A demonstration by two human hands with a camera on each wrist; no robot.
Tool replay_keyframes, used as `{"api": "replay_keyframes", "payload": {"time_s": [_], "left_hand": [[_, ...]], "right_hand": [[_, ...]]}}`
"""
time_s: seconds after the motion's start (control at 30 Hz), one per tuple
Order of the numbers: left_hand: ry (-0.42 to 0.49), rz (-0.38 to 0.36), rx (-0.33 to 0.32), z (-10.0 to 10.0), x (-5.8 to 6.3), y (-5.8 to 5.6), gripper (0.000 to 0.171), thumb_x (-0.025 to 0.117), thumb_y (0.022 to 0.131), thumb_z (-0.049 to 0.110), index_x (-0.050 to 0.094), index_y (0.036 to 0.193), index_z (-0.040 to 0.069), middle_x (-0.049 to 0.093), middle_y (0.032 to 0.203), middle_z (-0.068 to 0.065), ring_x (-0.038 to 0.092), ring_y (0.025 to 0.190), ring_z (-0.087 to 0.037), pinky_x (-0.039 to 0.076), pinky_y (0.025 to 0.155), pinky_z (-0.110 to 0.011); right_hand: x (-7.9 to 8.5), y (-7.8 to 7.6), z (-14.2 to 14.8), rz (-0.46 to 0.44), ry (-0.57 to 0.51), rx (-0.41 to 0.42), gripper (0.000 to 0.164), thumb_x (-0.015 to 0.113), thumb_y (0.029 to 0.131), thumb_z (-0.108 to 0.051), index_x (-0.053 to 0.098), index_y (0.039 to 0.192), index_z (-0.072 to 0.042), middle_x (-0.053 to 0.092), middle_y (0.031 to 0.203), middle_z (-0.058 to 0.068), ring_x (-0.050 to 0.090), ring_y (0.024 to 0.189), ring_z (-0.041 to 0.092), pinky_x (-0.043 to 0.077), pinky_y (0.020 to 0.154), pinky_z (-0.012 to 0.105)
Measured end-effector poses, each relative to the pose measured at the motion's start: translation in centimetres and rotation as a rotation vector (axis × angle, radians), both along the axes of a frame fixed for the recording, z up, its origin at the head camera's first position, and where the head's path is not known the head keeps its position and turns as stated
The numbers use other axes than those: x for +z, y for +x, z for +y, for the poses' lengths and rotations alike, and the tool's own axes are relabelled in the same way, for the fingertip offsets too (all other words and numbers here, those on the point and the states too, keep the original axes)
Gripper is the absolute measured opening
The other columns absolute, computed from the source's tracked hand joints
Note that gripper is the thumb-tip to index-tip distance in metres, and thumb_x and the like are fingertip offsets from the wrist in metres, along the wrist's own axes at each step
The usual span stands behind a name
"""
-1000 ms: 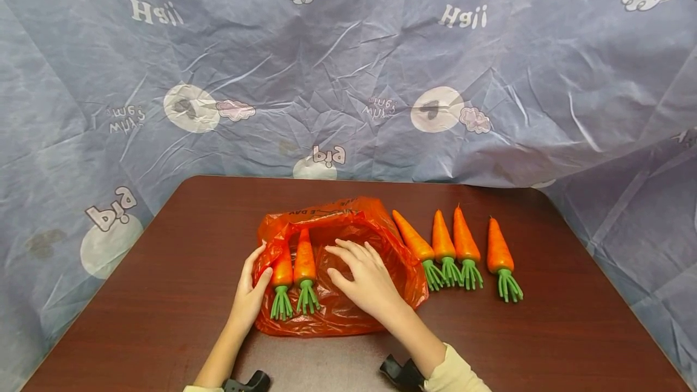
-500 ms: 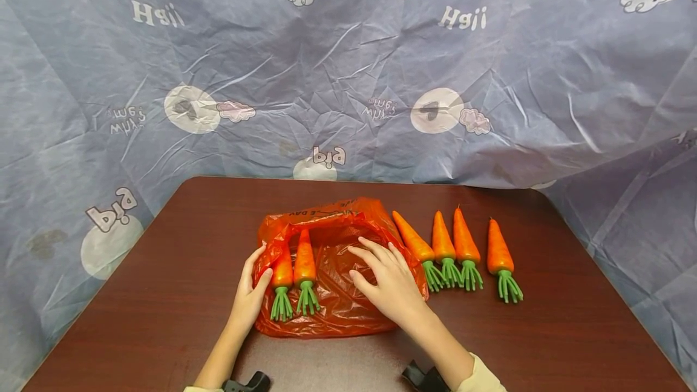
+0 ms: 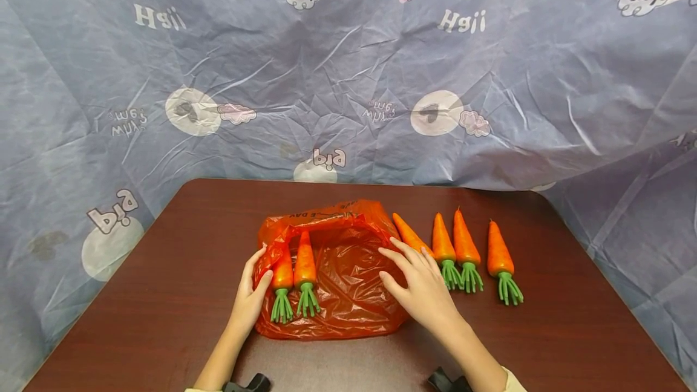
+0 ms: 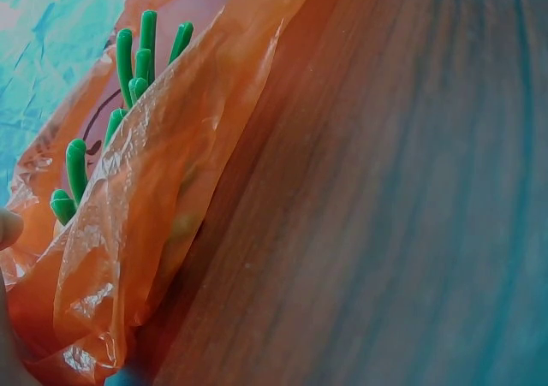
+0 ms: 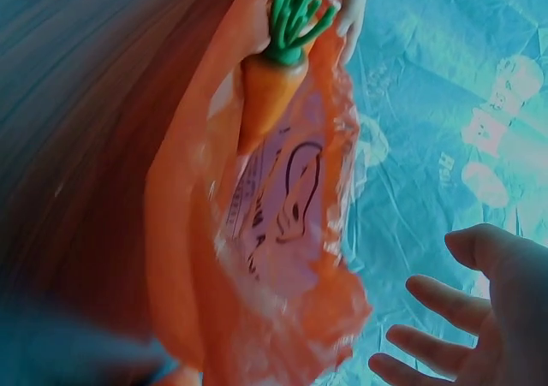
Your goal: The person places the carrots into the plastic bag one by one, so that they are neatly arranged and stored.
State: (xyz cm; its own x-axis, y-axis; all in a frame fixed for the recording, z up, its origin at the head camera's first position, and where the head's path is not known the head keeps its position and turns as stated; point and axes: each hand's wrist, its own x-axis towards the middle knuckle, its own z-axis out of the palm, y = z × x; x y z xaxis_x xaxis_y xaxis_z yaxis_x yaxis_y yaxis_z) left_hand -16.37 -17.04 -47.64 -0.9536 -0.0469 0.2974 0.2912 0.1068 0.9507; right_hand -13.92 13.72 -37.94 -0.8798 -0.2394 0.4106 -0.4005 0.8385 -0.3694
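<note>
An orange-red plastic bag (image 3: 354,283) lies with its mouth spread wide in the head view. Two toy-like carrots with green tops, a left one (image 3: 282,274) and a right one (image 3: 305,262), lie side by side in its left part. At the bag's left rim my left hand (image 3: 250,289) pinches the plastic between thumb and fingers. My right hand (image 3: 422,292), fingers spread and holding nothing, hovers over the bag's right edge and hides the lower part of a carrot (image 3: 408,233) outside the bag. In the right wrist view its fingers (image 5: 445,305) stand apart from the bag.
Right of the bag, three more carrots lie on the dark wooden table (image 3: 550,319): one (image 3: 443,242), one close beside it (image 3: 465,241), and one farther right (image 3: 498,250). A printed blue-grey cloth (image 3: 305,59) hangs behind the table.
My right hand has moved right, from over the bag's middle to its right edge, and now covers part of the nearest outside carrot. My left hand and the carrots stay put.
</note>
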Motion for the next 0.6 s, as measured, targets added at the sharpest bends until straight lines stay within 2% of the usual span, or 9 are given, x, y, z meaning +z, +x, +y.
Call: {"api": "replay_keyframes", "payload": {"time_s": [0.43, 0.6], "left_hand": [[-0.014, -0.033, 0.009, 0.0, 0.1, 0.0, 0.048, 0.046, 0.094, 0.010, 0.030, 0.139, 0.010, 0.028, 0.146, -0.009, 0.036, 0.117, 0.009, 0.030, 0.093, -0.002], [-0.018, -0.046, 0.016, 0.0, 0.2, 0.2, 0.048, 0.046, 0.094, 0.010, 0.030, 0.139, 0.011, 0.030, 0.144, -0.008, 0.038, 0.116, 0.007, 0.031, 0.092, -0.002]], "right_hand": [[0.1, 0.6, 4.6, -0.045, 0.006, -0.105, 0.037, 0.061, 0.085, -0.031, 0.058, 0.120, -0.019, 0.046, 0.135, 0.008, 0.042, 0.124, 0.031, 0.018, 0.107, 0.053], [-0.4, 0.7, 6.6, -0.055, 0.001, -0.156, 0.036, 0.058, 0.087, -0.032, 0.058, 0.120, -0.018, 0.046, 0.135, 0.011, 0.041, 0.124, 0.033, 0.019, 0.106, 0.054]]}}
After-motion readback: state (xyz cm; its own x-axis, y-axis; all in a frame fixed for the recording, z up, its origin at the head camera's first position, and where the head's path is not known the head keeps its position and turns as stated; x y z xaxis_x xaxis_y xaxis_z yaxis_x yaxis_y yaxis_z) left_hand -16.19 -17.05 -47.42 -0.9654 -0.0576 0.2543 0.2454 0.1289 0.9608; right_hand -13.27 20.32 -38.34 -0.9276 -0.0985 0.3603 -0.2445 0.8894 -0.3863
